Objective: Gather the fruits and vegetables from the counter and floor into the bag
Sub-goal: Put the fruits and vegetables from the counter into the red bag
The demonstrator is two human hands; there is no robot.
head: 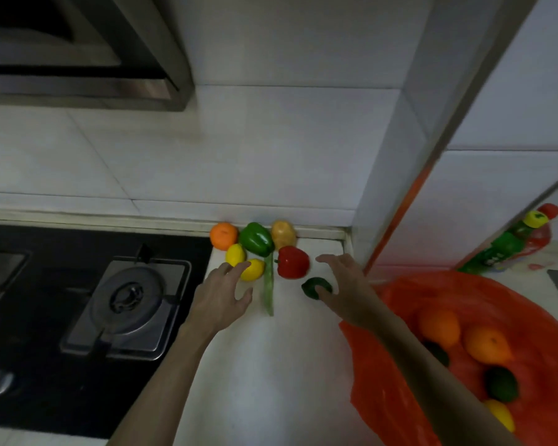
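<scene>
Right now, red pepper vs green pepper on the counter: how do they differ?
Colour: the red pepper is red, the green pepper green. Place: the green pepper sits nearer the wall, between an orange and a potato; the red pepper sits closer in, near the right hand. Both lie loose on the counter, unheld.

Counter (271, 365): peppers (292, 262), lemons (253, 270), orange (223, 235), bag (384, 381).

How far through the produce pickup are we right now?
Partway. Two oranges, a dark green fruit and a lemon already lie in the red bag. Both open hands are reaching: the left hand at a lemon, the right hand over the small dark green fruit. Eight pieces remain on the counter; the floor is out of view.
</scene>
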